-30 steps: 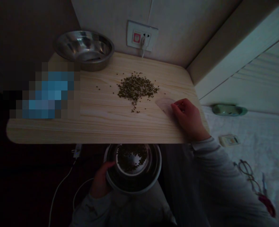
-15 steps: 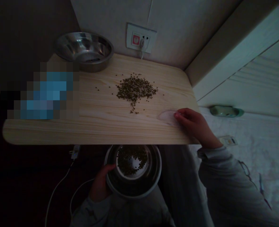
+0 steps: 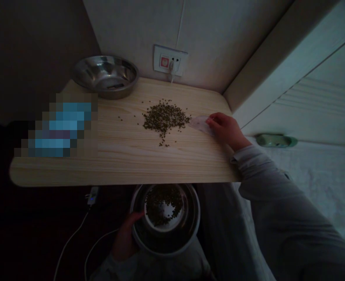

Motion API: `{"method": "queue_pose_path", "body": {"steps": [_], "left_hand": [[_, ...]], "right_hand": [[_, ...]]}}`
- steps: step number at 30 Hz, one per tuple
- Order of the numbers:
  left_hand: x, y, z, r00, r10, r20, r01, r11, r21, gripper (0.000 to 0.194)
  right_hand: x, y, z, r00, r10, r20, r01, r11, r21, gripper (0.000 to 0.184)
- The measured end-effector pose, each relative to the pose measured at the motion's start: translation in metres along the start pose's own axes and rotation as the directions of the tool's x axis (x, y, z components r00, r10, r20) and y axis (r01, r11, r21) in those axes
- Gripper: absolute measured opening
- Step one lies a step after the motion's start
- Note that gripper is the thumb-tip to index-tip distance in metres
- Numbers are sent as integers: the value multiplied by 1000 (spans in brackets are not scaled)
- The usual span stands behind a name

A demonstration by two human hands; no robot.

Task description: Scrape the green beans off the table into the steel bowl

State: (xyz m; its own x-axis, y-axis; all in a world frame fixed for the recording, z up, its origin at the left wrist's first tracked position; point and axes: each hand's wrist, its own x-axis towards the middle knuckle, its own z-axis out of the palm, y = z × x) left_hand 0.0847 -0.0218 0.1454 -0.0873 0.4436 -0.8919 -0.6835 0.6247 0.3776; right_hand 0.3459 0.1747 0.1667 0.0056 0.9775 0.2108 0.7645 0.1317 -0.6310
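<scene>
A loose pile of small dark greenish-brown grains (image 3: 166, 116), too small to name surely, lies on the light wooden table (image 3: 108, 168), with a few strays around it. At its right edge, my right hand (image 3: 226, 128) pinches a thin, translucent whitish flat piece (image 3: 200, 124), held low over the tabletop; its far end reaches the outermost grains. Below the table's front edge, my left hand (image 3: 125, 236) grips the left rim of a metal bowl (image 3: 172, 241), thumb over the edge. Similar grains (image 3: 160, 195) cover part of the bowl's bottom.
A second metal bowl (image 3: 105, 78) stands at the table's back left, with a small dark item inside. A blurred blue object (image 3: 68, 125) lies at the left. Behind is a wall socket (image 3: 170, 61) with a plug and cable. A green tray-like object (image 3: 276, 140) rests at the right.
My right hand has moved forward and left with the translucent piece, bringing it to the pile's right edge. The view has shifted slightly. My left hand keeps hold of the bowl.
</scene>
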Motion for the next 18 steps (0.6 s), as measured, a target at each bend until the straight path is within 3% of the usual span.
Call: {"method": "queue_pose_path", "body": {"steps": [5,13,18], "left_hand": [[-15,5,0,998,56,-1,-56,998,-35,36],[-7,-10,-30,997,9,80,0,994,-107,32],[-18,-20,-44,996,-5,84,13,995,-102,35]], "right_hand": [[-18,-5,-1,996,21,-89,-7,988,157,20],[-105,-25,9,952,209,-225,-134,941,310,27],[-104,-20,13,923,345,-169,-251,875,415,32]]}}
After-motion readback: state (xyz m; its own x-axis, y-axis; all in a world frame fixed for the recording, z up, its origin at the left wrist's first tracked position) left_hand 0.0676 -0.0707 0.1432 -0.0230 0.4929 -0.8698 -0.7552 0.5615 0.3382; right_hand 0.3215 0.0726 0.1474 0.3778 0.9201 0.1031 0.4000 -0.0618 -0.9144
